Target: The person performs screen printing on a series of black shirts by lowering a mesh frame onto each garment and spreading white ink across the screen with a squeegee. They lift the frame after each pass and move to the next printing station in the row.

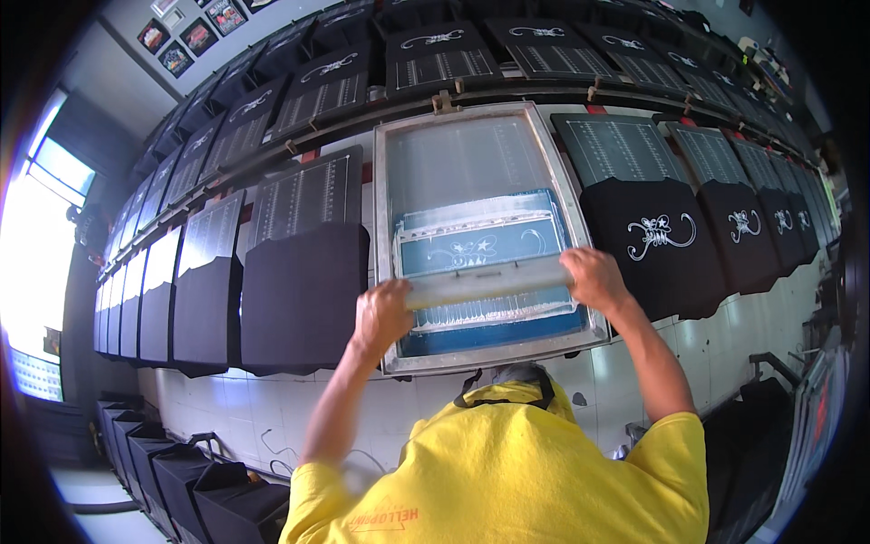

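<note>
Left hand: the left hand point(382, 313) is clenched over the left end of the squeegee point(489, 282).
Right hand: the right hand point(594, 276) grasps the squeegee's right end.
Squeegee: a long pale bar, smeared with white ink, lying crosswise on the mesh.
Screen frame: a rectangular metal-edged screen frame point(388, 272); its mesh is grey above, blue below, streaked white.
Tabletop: a long white tabletop point(625, 381) with rows of flat black garments.
Printed shirt: just right of the frame, a black shirt point(657, 245) bears a curly white motif.
Blank shirt: just left, a plain black shirt point(304, 295).
Room: bright window point(36, 245) at left; small framed pictures point(186, 41) high on the wall.
</note>
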`<state>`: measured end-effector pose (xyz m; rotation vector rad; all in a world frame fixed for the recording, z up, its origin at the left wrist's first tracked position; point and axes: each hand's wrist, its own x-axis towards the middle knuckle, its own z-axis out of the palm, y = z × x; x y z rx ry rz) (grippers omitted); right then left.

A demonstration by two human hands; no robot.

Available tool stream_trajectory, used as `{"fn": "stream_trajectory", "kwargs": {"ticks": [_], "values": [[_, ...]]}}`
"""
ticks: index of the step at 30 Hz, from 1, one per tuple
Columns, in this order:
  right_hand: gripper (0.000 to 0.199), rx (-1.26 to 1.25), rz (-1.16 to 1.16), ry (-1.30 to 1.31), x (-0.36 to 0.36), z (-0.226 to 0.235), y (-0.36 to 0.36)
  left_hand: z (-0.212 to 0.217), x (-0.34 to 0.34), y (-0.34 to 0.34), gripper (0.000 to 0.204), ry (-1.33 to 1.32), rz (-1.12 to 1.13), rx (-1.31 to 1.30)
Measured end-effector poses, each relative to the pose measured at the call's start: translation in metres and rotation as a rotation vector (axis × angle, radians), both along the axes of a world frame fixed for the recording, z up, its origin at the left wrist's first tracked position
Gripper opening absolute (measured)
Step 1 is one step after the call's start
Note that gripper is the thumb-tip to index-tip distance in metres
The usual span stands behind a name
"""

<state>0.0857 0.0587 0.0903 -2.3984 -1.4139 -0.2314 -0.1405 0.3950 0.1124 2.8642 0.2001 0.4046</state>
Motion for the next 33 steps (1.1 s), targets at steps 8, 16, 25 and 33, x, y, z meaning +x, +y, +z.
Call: {"fn": "stream_trajectory", "kwargs": {"ticks": [8, 16, 25, 33], "values": [[0.035, 0.034, 0.000, -0.044, -0.082, -0.045, -0.046, -0.047, -0.071, -0.048, 0.045, 0.055, 0.036, -0.048], [0.075, -0.111, -0.014, 0.002, -0.120, -0.039, -0.053, -0.070, -0.100, -0.064, 0.067, 0.140, -0.036, -0.037], [0.049, 0.175, -0.143, 0.123, -0.099, -0.042, -0.064, -0.060, -0.106, -0.045, 0.067, 0.047, -0.070, -0.639], [0.027, 0.348, -0.720, 0.448, -0.031, -0.116, -0.077, -0.107, -0.087, 0.018, 0.034, -0.032, 0.452, -0.536]]}}
